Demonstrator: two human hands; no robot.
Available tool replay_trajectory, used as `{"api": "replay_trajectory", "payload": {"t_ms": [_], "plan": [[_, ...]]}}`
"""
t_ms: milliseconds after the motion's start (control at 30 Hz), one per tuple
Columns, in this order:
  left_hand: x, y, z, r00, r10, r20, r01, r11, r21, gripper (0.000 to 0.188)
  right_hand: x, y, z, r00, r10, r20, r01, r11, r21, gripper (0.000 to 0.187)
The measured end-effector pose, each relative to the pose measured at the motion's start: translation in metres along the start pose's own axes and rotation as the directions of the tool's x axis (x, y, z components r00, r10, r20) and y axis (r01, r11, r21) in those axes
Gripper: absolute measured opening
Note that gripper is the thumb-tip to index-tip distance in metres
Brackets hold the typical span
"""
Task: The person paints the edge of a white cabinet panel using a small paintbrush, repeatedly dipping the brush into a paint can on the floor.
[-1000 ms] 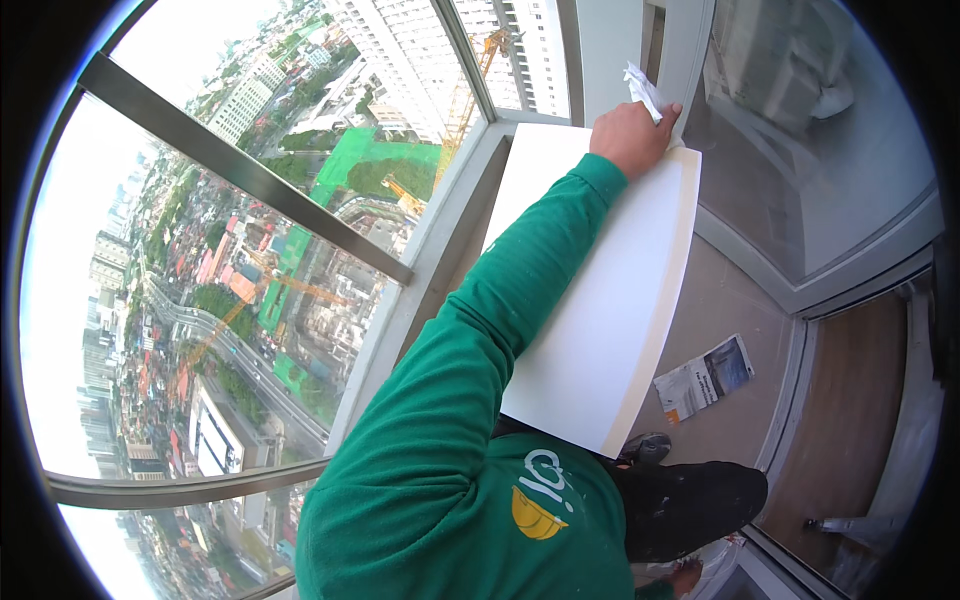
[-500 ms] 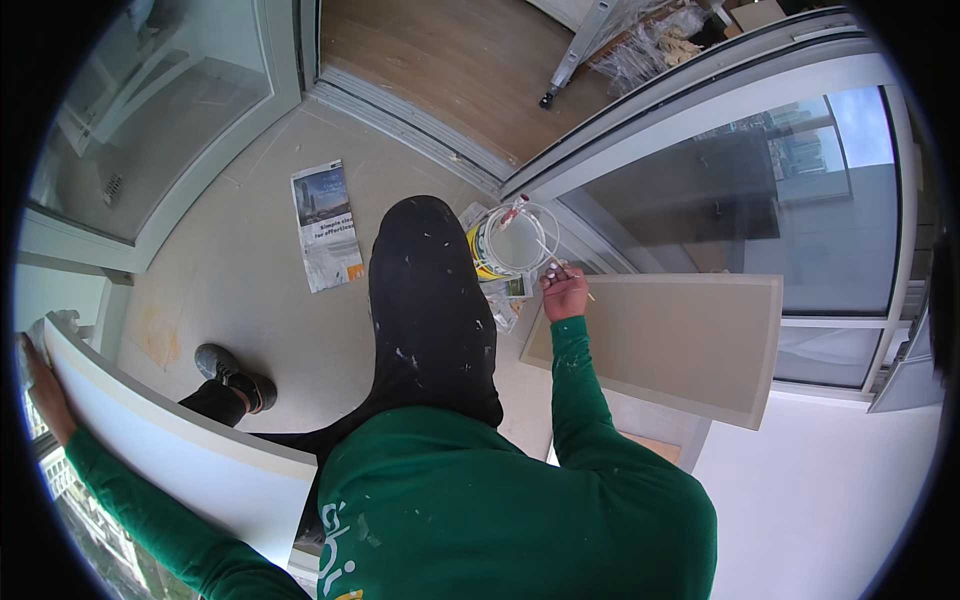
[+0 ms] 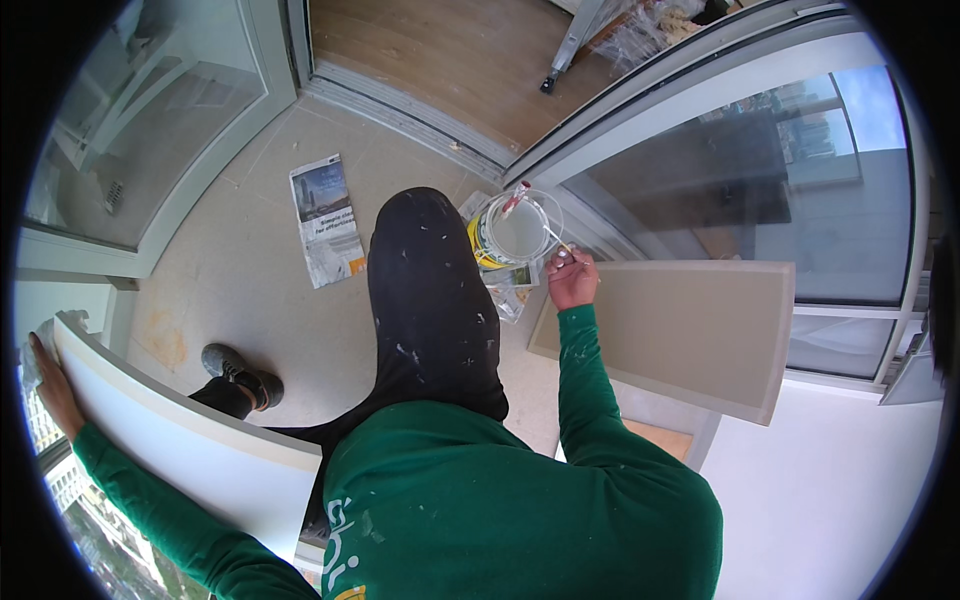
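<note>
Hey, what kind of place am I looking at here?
Most likely a high-rise apartment balcony being painted: an open paint bucket stands on the tiled floor by a sliding glass door, and newspaper lies spread nearby.

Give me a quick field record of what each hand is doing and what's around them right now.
Left hand: flat on the end of the long white curved ledge
Right hand: grip closed on a thin brush handle, its red-and-white tip over the round white paint bucket
Beside right hand: flat beige rectangular board
Floor: printed paper sheet on pale tiles
Raised knee: black paint-flecked trousers
</note>
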State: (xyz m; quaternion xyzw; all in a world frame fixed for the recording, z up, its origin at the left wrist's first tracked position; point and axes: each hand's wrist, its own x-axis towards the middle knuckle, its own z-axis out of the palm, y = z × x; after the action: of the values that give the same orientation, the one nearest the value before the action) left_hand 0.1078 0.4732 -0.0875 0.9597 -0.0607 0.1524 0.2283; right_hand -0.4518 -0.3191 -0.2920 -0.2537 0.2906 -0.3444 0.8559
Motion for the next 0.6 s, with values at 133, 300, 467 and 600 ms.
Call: {"api": "replay_trajectory", "payload": {"t_ms": [133,300,467,600], "plan": [[-0.004,0.008,0.007,0.99,0.109,-0.091,-0.1,0.991,0.092,0.06,0.026,0.006,-0.009,0.982,-0.006,-0.188,-0.074,0.906,-0.417,0.009],[-0.002,-0.002,-0.002,0.994,-0.075,-0.079,0.08,0.995,0.056,0.056,0.102,0.028,-0.013,0.979,-0.067,-0.195,-0.16,0.347,-0.924,0.022],[0.005,-0.022,0.001,0.999,-0.021,-0.03,0.025,0.992,0.125,0.056,0.176,0.049,-0.033,0.965,0.123,-0.231,-0.215,-0.127,-0.968,0.031],[-0.004,-0.058,-0.03,0.994,-0.112,-0.005,0.108,0.942,0.319,0.054,0.199,0.083,-0.033,0.898,0.131,-0.419,-0.408,-0.107,-0.907,0.035]]}}
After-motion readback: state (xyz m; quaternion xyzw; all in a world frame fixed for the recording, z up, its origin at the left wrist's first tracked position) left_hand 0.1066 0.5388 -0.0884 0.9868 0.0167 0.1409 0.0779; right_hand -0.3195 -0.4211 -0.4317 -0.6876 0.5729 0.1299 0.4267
